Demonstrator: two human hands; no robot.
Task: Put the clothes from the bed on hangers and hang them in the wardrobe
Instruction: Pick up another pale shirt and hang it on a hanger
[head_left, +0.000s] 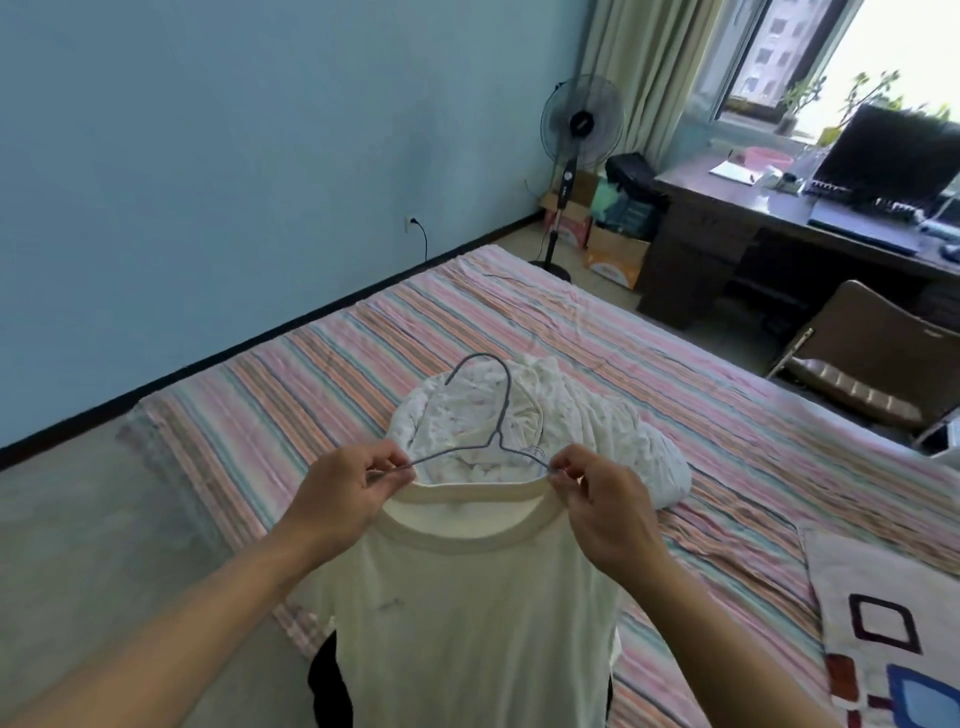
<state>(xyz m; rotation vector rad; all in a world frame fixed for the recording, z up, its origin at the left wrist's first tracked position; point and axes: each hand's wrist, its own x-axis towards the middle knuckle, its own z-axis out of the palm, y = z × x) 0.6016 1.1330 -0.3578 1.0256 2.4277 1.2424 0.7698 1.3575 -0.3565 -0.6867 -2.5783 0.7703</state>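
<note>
Above the near edge of the bed (519, 322), a cream T-shirt (467, 613) hangs from a thin grey wire hanger (496, 415), held up in front of the person. The left hand (340, 493) pinches the hanger's left arm together with the collar edge, fingers and thumb closed on the wire; the right hand (602, 504) does the same at the right arm, thumb and fingertips clamped where the wire meets the neckline. The hook stands upright and free above both hands, and the hanger's 2 arms run down into the neck opening, so the shirt looks threaded on — though whether the shoulders sit squarely on the wire is hidden inside the fabric.

Just behind the hanger, 1 bundle of white patterned clothing (545, 431) lies crumpled on the striped sheet, not yet on a hanger. How many garments are in it I cannot tell.

As a judgement, the task is partway: this shirt seems at the settling stage, with carrying it to the wardrobe (which is out of view) left to do, and the white bundle untouched after that. A patterned pillow (883, 623) lies at the bed's right side; a fan (581, 122) and desk (727, 208) stand beyond.
</note>
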